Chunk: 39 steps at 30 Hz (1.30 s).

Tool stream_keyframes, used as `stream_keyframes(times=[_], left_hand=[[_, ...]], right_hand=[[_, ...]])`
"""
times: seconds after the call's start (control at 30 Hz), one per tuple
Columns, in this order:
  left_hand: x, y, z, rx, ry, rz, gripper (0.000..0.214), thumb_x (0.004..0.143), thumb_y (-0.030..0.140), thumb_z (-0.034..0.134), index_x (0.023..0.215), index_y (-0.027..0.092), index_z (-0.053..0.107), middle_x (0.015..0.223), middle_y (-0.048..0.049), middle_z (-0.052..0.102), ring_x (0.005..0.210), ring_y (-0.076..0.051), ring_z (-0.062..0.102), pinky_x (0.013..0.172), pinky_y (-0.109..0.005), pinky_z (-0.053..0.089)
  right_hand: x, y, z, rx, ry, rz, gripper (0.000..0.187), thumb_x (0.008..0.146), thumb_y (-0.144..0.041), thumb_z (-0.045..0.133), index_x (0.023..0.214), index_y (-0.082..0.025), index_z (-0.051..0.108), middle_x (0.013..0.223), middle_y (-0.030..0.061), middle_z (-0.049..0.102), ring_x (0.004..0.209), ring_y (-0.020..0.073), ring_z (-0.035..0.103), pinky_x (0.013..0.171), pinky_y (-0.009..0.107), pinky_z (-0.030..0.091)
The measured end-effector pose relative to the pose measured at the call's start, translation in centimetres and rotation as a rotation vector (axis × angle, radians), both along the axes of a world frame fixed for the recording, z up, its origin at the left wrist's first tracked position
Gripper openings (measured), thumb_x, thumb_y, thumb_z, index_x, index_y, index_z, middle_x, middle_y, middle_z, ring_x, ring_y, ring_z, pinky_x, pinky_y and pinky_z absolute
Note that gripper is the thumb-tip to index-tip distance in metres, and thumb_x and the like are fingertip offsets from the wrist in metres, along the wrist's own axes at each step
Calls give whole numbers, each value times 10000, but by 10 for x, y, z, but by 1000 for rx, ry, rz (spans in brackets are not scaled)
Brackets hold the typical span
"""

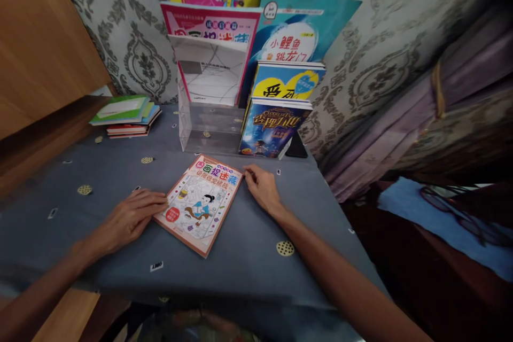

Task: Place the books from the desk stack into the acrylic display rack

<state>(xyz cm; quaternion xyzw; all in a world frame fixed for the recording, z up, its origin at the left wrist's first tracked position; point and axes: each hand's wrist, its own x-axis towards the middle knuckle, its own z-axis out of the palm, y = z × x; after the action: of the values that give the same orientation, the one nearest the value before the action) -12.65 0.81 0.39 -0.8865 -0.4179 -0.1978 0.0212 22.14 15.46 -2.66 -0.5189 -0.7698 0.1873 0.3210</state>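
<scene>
1. I see a picture book (202, 203) lying flat and a bit turned, front up, between the near edge and the back edge of the tabletop (256, 272). The table carries its weight, so nobody has to lift it.
2. The left hand (134, 216) has its fingers long and loose, with the tips on the book's left side. It isn't clenched. I think that touch helps stop the book sliding.
3. The right hand (262, 187) has bent fingers by the book's top right corner. I can't tell if they pinch it or just touch it.
4. A clear stand (210, 141) is by the back edge. It seems to prop books up so their fronts show. A blue book (274, 125) leans low at its right side.
5. A little pile of books (126, 115) lies flat near the back left corner, probably so it won't tip.
6. Something flat and black (297, 147) lies by the back right corner, out of the hands' way.
</scene>
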Motion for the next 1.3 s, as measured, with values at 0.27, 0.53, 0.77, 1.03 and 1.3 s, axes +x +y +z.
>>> stream_keyframes(times=[0.27,0.53,0.77,1.03,1.3], left_hand=[[44,24,1,-49,6,-119,373,959,88,422,1234,196,650,1195,-86,698,1124,-204,631,995,-386,500],[110,60,7,-101,170,-179,379,881,35,489,1212,148,635,1197,-101,677,1123,-228,614,987,-389,497],[154,78,3,-76,265,-248,362,906,57,486,1234,125,624,1287,-138,661,1233,-264,575,1038,-415,457],[134,35,3,-94,175,-282,379,943,74,447,1290,161,575,1320,-105,655,1224,-213,610,1035,-374,481],[112,-10,11,-49,77,-291,286,983,137,441,1211,158,614,1184,-98,715,1052,-204,690,916,-353,563]], right_hand=[[0,1,-2,22,-3,7,282,909,-184,498,1071,-190,729,878,62,771,693,183,667,675,263,476],[1,2,-4,31,-5,15,276,908,-189,502,1065,-207,728,896,55,775,714,183,675,683,262,483],[0,2,-2,18,-12,7,283,918,-193,498,1084,-179,726,900,74,774,716,186,680,689,262,481],[0,1,-1,18,-13,13,285,921,-200,491,1083,-183,725,884,67,772,696,185,671,676,264,476],[0,1,-1,25,-25,8,298,905,-194,493,1087,-196,730,878,58,773,705,189,674,682,269,485]])
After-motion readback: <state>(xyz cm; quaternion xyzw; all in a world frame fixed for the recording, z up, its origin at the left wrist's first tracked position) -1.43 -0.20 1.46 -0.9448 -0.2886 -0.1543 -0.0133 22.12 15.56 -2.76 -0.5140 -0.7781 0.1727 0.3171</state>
